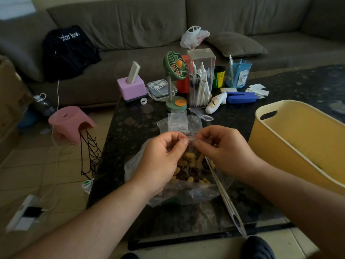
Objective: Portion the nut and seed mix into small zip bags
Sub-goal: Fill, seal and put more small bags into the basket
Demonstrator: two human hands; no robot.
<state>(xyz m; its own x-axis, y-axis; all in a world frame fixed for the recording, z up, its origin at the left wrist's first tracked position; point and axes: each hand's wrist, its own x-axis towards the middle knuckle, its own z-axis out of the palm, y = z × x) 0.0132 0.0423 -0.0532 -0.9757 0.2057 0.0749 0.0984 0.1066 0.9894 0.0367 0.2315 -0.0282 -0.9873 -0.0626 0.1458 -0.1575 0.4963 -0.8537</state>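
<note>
While pinched, bag (189, 137) between hands (162, 157).

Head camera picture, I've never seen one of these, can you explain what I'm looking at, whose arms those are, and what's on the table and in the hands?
There is no machine here. The picture comes from a wide-angle camera worn on a person's head, looking forward and down, so the two arms are the wearer's own. The left hand and the right hand both pinch the top edge of a small clear zip bag, held above a larger clear bag of nut and seed mix on the dark table. More empty small bags lie just beyond. Farther back stand a green desk fan, a clear box of pens and a blue cup. A yellow tub sits at the right, a sofa behind.
</note>
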